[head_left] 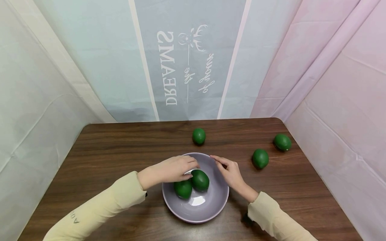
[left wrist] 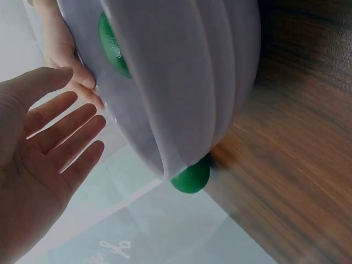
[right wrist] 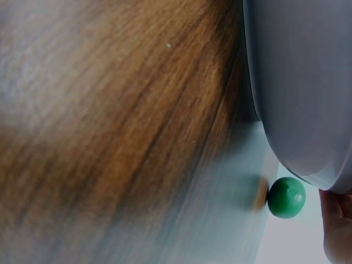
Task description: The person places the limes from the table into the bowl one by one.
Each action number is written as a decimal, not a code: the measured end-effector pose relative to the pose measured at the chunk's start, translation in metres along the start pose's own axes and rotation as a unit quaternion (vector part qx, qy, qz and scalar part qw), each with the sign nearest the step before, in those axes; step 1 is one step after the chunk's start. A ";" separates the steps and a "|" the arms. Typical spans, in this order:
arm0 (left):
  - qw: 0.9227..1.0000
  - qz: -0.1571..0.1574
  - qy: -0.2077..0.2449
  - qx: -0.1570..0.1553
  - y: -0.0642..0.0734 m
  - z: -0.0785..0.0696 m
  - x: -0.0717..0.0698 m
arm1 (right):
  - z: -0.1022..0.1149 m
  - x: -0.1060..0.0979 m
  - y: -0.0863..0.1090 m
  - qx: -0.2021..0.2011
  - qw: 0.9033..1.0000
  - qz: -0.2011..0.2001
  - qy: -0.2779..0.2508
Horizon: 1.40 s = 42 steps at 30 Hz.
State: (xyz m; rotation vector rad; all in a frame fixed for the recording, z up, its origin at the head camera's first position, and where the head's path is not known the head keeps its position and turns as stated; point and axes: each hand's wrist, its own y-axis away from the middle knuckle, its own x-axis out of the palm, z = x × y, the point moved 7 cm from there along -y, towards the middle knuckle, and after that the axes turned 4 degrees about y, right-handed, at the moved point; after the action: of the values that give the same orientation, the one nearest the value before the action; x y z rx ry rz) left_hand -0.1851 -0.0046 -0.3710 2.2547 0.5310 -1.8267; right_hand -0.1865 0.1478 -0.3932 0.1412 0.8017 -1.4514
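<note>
A grey-purple bowl [head_left: 208,211] stands on the table with two green limes in it: a left lime [head_left: 183,190] and a right lime [head_left: 200,180] lying against each other. My left hand [head_left: 173,169] hovers over the bowl's left side, close above the limes. Its palm is empty in the left wrist view, fingers spread and loosely bent. At the far right rim, my right hand [head_left: 230,172] pinches the bowl's edge. Its fingers [right wrist: 335,231] show right at the rim in the right wrist view.
On the brown wooden table [head_left: 120,147], one lime [head_left: 199,136] lies behind the bowl. A second lime [head_left: 260,158] is to the right, and a third lime [head_left: 282,142] lies near the right table edge. A printed curtain [head_left: 193,67] hangs behind the table.
</note>
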 end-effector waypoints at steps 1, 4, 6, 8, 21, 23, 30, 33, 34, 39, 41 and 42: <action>1.000 -0.002 0.004 -0.002 0.000 0.001 -0.001 | 0.000 0.000 0.000 0.000 1.000 0.000 0.000; 1.000 -0.007 0.019 -0.016 0.002 0.005 -0.004 | 0.000 0.000 0.000 0.002 1.000 -0.003 0.003; 0.999 -0.011 0.027 -0.026 0.003 0.008 -0.005 | 0.000 0.000 0.000 0.002 1.000 -0.004 0.005; 0.999 -0.016 0.030 -0.034 0.004 0.011 -0.006 | 0.001 0.000 0.000 0.004 1.000 -0.005 0.005; 0.989 -0.102 0.071 -0.075 0.020 0.028 -0.014 | 0.001 0.000 0.000 0.022 1.000 -0.005 0.011; 0.987 -0.115 0.077 -0.079 0.022 0.029 -0.015 | 0.001 0.000 0.000 0.021 1.000 -0.005 0.012; 0.979 -0.149 0.092 -0.101 0.029 0.032 -0.014 | 0.000 0.000 0.000 0.019 1.000 -0.007 0.013; 0.976 -0.158 0.103 -0.113 0.032 0.033 -0.013 | 0.000 0.000 0.000 0.020 1.000 -0.006 0.014; 0.974 -0.162 0.108 -0.117 0.033 0.034 -0.012 | -0.001 0.000 0.000 0.020 1.000 -0.006 0.014; 0.963 -0.188 0.135 -0.140 0.037 0.037 -0.009 | -0.001 0.000 0.000 0.021 1.000 -0.006 0.015; 0.957 -0.202 0.148 -0.147 0.039 0.039 -0.008 | -0.001 0.000 0.000 0.021 1.000 -0.006 0.014; 0.954 -0.209 0.155 -0.149 0.040 0.040 -0.008 | -0.001 0.000 0.000 0.021 1.000 -0.006 0.014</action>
State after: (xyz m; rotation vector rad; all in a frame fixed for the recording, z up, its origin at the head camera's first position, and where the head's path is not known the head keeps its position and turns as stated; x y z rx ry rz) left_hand -0.2069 -0.0575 -0.3753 2.3463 1.3311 -1.4125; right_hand -0.1871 0.1483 -0.3944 0.1899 0.7958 -1.4805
